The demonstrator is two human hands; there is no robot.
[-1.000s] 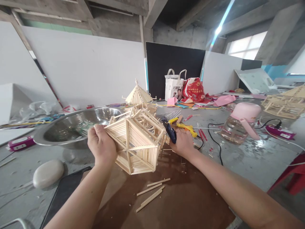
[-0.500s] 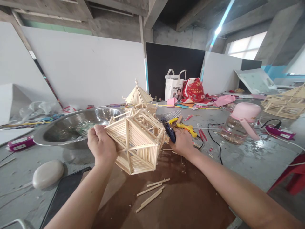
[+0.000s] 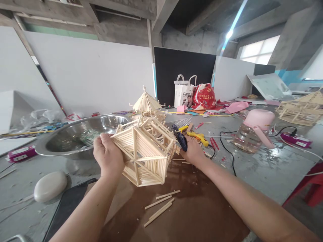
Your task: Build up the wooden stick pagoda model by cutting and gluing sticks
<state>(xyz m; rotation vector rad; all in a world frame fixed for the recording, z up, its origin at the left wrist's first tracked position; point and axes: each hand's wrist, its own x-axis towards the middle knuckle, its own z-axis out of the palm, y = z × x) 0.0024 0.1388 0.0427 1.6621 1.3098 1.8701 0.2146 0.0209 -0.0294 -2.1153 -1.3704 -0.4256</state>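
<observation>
View tilted slightly up, L hand [image 3: 109, 155] clamped on stick model [image 3: 145, 144], R hand [image 3: 193, 151] gripping blue tool [image 3: 182, 141].

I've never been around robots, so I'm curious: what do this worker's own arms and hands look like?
They're human: an ungloved left hand and an ungloved right hand. The left forearm and right forearm are bare, with no sleeves, watch, bracelets or attached cables visible.
</observation>
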